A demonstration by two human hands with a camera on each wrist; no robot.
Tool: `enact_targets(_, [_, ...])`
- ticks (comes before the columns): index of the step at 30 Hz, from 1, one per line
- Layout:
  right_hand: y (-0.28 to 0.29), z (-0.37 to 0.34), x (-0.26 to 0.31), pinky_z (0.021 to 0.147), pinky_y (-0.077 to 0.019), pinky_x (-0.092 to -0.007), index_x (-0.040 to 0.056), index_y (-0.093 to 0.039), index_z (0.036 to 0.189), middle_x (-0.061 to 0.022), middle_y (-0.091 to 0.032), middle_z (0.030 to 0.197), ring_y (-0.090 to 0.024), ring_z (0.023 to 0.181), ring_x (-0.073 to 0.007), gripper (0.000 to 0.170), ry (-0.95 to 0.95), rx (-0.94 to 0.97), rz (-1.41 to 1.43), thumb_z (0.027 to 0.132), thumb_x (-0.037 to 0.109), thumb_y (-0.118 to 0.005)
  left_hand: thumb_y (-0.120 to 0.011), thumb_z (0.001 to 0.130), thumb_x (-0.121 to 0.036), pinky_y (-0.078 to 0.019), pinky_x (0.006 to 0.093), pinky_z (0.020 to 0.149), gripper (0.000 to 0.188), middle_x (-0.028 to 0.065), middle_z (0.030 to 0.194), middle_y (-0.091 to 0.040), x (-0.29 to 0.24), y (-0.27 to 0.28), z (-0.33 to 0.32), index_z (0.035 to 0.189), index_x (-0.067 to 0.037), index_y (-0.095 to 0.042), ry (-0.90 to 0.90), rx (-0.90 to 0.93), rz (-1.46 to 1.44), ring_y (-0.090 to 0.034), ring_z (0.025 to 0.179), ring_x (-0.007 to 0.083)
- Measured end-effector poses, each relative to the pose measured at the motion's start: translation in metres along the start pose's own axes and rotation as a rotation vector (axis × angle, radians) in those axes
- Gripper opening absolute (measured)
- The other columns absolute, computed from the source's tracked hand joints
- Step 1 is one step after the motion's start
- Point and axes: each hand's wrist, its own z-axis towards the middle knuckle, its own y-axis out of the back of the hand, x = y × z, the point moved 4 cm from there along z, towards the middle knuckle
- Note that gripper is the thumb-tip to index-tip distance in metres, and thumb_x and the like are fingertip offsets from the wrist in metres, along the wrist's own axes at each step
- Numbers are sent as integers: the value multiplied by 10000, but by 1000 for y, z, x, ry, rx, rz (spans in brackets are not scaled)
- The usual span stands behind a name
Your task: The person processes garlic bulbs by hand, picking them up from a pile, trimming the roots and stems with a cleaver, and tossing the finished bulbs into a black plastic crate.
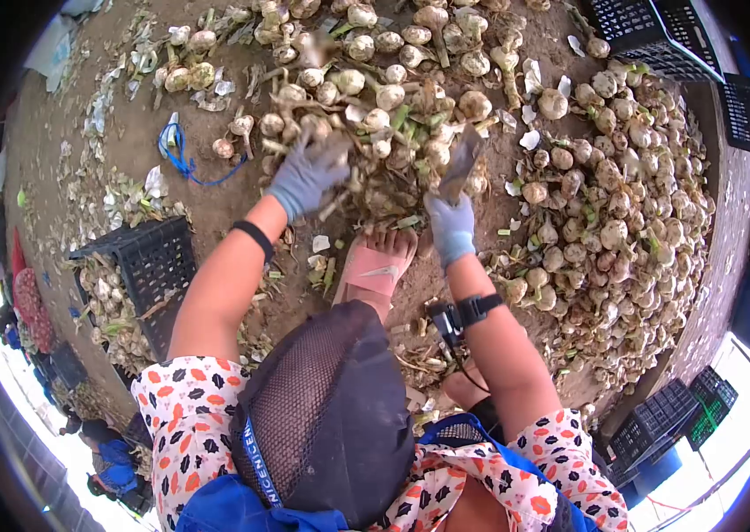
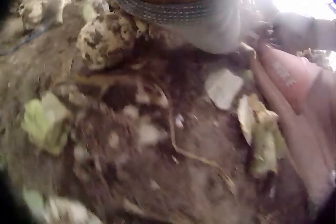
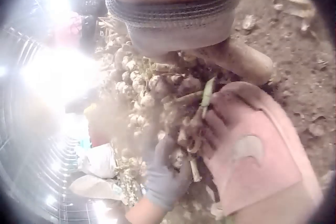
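In the head view my gloved left hand (image 1: 308, 177) reaches into a heap of garlic (image 1: 384, 120) with long stalks; its fingertips are blurred. The right wrist view has this left hand (image 3: 165, 174) from the side, its fingers right at a garlic bulb (image 3: 178, 157); I cannot tell whether they hold it. My gloved right hand (image 1: 451, 226) grips a tool with a broad flat metal blade (image 1: 461, 164), pointed away from me over the heap. Its wooden handle (image 3: 241, 61) sticks out beside the glove in the right wrist view.
A large pile of trimmed garlic (image 1: 614, 222) lies at right. At left a tipped black crate (image 1: 149, 270) has garlic and scraps beside it. A blue cord (image 1: 184, 164) lies on the soil. My foot in a pink sandal (image 1: 377, 266) stands close before the heap. More crates (image 1: 659, 417) stand lower right.
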Motion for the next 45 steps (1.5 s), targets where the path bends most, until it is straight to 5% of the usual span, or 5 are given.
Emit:
enact_targets(24, [70, -17, -43, 708, -473, -259, 23, -620, 974, -3, -640, 893, -580, 776, -106, 224, -204, 121, 320, 753, 24, -657, -607, 830, -334, -452, 363, 872, 287, 107, 986, -582, -50, 30, 14, 940, -69, -601, 267, -180, -666, -558, 922, 240])
enact_targets(30, [79, -8, -66, 691, -486, -258, 38, -620, 938, -5, -630, 855, -585, 738, -113, 207, -293, 146, 433, 741, -9, -661, -485, 694, 115, -539, 262, 663, 355, 30, 869, -535, 21, 43, -36, 995, -61, -554, 903, -518, -1918, -549, 705, 119])
enact_targets(36, [80, -5, -73, 642, -477, -256, 53, -608, 908, 9, -608, 818, -557, 704, -96, 192, -217, 102, 323, 734, -1, -668, -455, 785, 127, -504, 233, 628, 388, 97, 1105, -607, 126, 78, -35, 1104, -54, -582, 1244, -774, -1447, -630, 842, 145])
enact_targets(41, [81, -5, -76, 621, -472, -253, 57, -600, 883, 19, -590, 785, -547, 681, -94, 178, -214, 118, 352, 726, 6, -667, -499, 863, -37, -524, 355, 715, 354, 113, 1077, -641, 169, 37, 12, 1210, -92, -538, 849, 255, -663, -646, 900, 252])
enact_targets(45, [81, -6, -81, 613, -470, -247, 59, -603, 886, 13, -596, 794, -545, 663, -94, 181, -259, 109, 361, 725, 9, -670, -518, 852, -92, -507, 426, 816, 324, 132, 1175, -600, 155, 27, 32, 1166, -97, -599, 672, 365, -252, -602, 1027, 318])
